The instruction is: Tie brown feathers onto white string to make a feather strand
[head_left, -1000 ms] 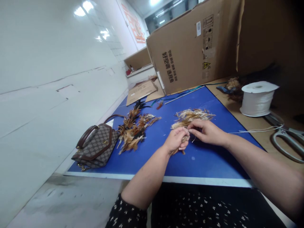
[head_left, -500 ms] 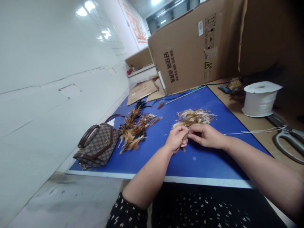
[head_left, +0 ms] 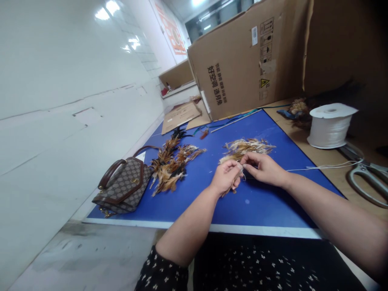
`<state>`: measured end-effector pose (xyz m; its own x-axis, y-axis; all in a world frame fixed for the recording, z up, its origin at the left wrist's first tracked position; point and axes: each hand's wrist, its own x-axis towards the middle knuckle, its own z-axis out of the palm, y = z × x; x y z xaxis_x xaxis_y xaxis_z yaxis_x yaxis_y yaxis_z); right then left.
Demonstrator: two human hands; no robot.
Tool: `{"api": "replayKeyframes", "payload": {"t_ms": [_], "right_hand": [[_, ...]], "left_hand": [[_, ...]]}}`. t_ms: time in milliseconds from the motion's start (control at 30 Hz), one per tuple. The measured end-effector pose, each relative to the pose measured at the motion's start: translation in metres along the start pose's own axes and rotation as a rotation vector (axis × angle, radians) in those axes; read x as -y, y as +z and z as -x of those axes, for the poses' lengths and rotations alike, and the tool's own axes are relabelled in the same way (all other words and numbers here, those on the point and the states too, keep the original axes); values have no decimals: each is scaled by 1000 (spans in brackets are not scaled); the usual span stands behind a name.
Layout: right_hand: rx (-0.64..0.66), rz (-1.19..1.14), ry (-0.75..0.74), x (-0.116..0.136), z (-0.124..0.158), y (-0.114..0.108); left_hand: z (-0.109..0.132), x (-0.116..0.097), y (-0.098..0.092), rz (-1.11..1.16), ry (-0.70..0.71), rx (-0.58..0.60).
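My left hand is closed around a small bunch of feathers, whose brown ends poke out below the fingers. Close beside it, thumb and forefinger of my right hand pinch a thin white cord, a loop of which hangs at the left fingertips. Just beyond both hands lies a pile of tan and white feathers on the blue mat. Strands of white cord also run across the mat's right side. How the cord passes round the bunch is hidden by my fingers.
A patterned handbag and a heap of brown and black feathers lie at left. On the right are a white spool and scissors. A big cardboard box stands behind, near flat cardboard.
My right hand has lifted slightly, its fingers a little higher than before. A white loop now hangs lower, in front of the left fingertips. My left hand stays nearly in place.
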<state>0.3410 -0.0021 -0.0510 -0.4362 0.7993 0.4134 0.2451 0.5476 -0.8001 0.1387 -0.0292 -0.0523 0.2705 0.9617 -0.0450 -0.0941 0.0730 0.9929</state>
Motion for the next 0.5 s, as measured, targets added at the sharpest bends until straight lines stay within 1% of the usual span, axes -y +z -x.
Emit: {"api": "replayKeyframes", "payload": {"t_ms": [200, 367, 500], "right_hand": [[3, -94, 58, 0, -2, -1], [-3, -179, 119, 2, -4, -2], [12, -232, 160, 3, -5, -5]], "left_hand": [[3, -2, 3, -140, 91, -83], [4, -1, 6, -148, 148, -169], [4, 1, 7, -134, 182, -185]]}}
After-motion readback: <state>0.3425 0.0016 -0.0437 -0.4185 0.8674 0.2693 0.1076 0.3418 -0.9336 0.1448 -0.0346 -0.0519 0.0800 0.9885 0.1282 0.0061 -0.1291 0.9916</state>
